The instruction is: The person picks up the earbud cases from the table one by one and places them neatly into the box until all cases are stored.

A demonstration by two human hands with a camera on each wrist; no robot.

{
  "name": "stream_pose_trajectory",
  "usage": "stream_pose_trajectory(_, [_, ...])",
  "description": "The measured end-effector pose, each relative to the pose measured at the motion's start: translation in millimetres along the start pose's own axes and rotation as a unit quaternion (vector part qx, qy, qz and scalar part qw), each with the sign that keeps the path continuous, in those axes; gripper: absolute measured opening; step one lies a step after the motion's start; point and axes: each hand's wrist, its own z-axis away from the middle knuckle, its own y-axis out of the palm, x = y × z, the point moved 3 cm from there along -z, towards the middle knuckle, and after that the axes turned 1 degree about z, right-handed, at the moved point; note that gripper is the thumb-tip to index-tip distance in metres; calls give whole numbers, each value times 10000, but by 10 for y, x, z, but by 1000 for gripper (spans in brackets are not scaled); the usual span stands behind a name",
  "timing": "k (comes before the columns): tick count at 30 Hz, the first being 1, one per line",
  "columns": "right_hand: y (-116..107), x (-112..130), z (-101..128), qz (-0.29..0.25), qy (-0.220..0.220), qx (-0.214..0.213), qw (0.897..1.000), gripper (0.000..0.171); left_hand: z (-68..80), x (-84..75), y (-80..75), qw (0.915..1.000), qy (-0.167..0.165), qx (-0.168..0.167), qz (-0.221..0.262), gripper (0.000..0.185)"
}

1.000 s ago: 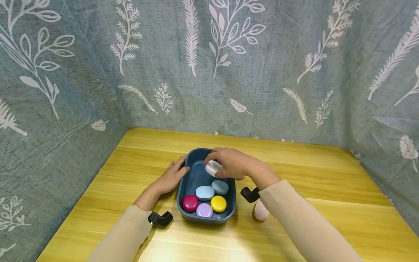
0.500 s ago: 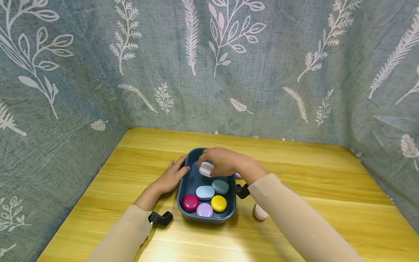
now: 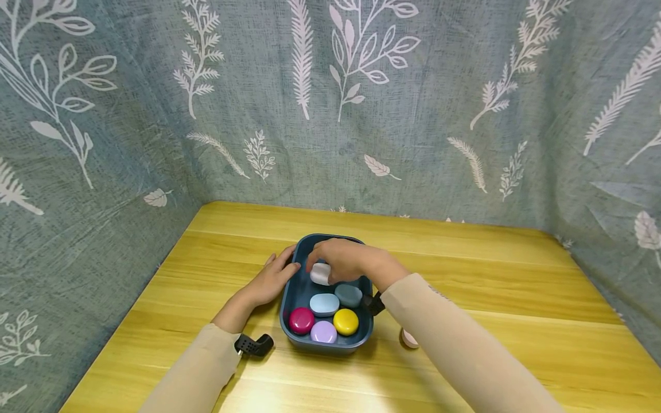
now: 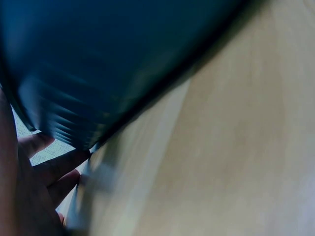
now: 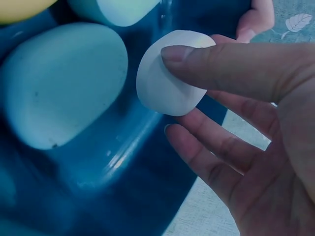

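A dark blue plastic tub [image 3: 286, 304] with rounded corners stands on the table. My left hand [image 3: 269, 281] holds its left wall, thumb over the rim and fingers along the outside, as the left wrist view also shows. Inside the tub's far half, my right hand [image 3: 343, 259] pinches a smooth white oval piece [image 5: 155, 88] between thumb and fingers, low over the floor. Nearer lie a light blue oval piece [image 3: 324, 304], a grey-green one [image 5: 64, 88], and round glossy ones in crimson [image 3: 302, 320], yellow [image 3: 345, 322] and lilac [image 3: 323, 332].
A pale pink round piece [image 3: 409, 338] lies on the wooden table [image 3: 465, 269] right of the tub, partly hidden by the right sleeve [image 3: 439, 321]. A patterned grey-blue curtain [image 3: 330, 160] rises behind the table. Black wrist cameras sit at both cuffs.
My right hand has moved left and lower inside the tub with the white piece. My left hand and the tub have stayed in place.
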Motion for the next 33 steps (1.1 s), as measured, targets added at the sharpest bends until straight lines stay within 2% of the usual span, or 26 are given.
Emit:
stream_pose_trajectory(8, [71, 32, -37, -65, 18, 34, 10000, 46, 9, 12, 5, 9998, -216, -1, 21, 60])
stream_pose_trajectory(18, [114, 45, -62, -93, -38, 52, 9999, 45, -4, -3, -1, 10000, -15, 41, 22, 57])
stream_pose_trajectory(33, [129, 51, -95, -29, 8, 112, 9999, 46, 10, 2, -2, 9999, -134, 38, 49, 59])
